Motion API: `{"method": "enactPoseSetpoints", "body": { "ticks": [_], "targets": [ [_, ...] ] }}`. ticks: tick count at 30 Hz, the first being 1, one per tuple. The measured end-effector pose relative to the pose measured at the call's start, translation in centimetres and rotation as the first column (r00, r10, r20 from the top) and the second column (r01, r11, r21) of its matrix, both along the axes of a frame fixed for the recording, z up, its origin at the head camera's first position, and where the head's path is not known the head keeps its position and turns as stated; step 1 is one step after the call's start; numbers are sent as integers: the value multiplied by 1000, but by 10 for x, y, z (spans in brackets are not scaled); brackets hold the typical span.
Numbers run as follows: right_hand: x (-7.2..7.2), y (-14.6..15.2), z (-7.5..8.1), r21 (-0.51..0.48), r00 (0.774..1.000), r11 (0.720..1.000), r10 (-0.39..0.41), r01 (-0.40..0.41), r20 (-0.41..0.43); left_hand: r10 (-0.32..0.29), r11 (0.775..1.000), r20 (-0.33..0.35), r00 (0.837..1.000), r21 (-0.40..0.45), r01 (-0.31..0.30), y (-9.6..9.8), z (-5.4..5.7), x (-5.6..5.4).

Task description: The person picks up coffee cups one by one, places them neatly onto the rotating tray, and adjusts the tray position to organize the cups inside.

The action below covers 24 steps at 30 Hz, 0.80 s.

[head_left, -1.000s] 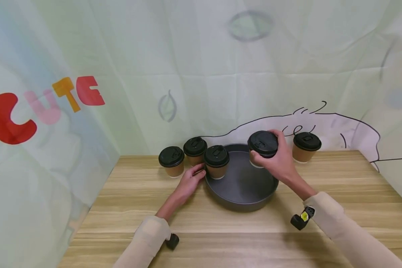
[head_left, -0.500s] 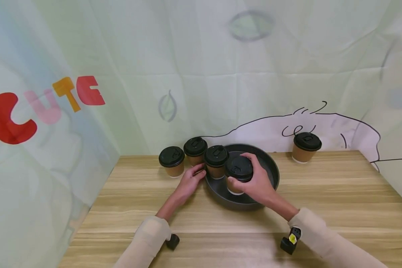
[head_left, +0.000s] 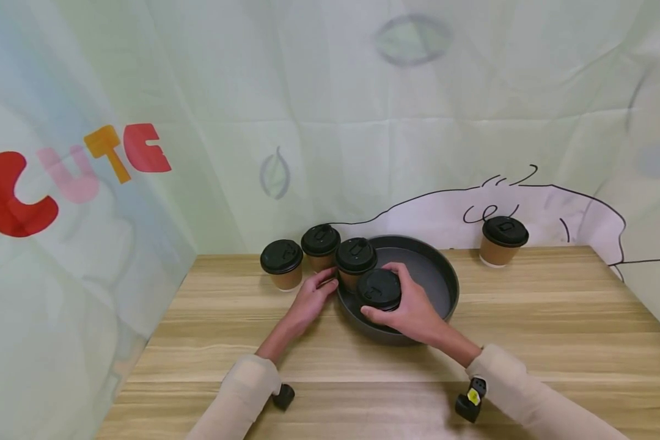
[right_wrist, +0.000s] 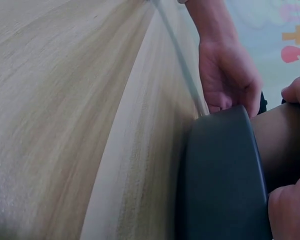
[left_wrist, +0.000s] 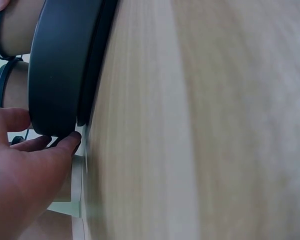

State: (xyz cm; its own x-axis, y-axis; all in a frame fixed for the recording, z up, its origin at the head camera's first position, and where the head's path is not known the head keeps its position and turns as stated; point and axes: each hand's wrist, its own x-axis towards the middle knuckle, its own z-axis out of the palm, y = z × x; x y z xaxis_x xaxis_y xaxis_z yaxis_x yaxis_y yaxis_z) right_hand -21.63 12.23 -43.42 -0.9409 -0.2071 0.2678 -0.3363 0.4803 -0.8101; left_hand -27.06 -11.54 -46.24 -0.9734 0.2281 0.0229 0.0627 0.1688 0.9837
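My right hand (head_left: 415, 313) grips a lidded paper coffee cup (head_left: 378, 292) from its right side, thumb in front and fingers behind. That cup stands low inside a dark grey round cake pan (head_left: 426, 263), near its front left. Just behind it is another coffee cup (head_left: 355, 255) with a black lid, at the pan's left rim. My left hand (head_left: 309, 300) holds the pan's left edge; in the left wrist view its thumb lies at the rim and its fingertips (left_wrist: 69, 142) lie against the outer wall. The right wrist view shows the gripped cup's brown side (right_wrist: 277, 137) partly covered by fingers.
Two more lidded cups, one at the far left (head_left: 282, 264) and one behind (head_left: 320, 245), stand left of the pan. A single cup (head_left: 503, 241) stands at the back right. The wooden table (head_left: 330, 391) ends at a printed cloth backdrop (head_left: 330, 122).
My right hand has carried its cup leftward and toward me, from over the pan's back right to its front left. The left hand and the pan have stayed nearly in place.
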Motion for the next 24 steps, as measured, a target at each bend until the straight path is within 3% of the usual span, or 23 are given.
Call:
{"method": "enactPoseSetpoints", "body": {
  "ticks": [13,24],
  "targets": [
    [0,-6,-1,29,998,999,20,-22,61,2,1000,-12,1000,-23,-3,0,-2,-3],
    [0,-7,-2,41,998,999,30,-32,54,-6,999,-33,999,-33,5,0,1,2]
  ]
}}
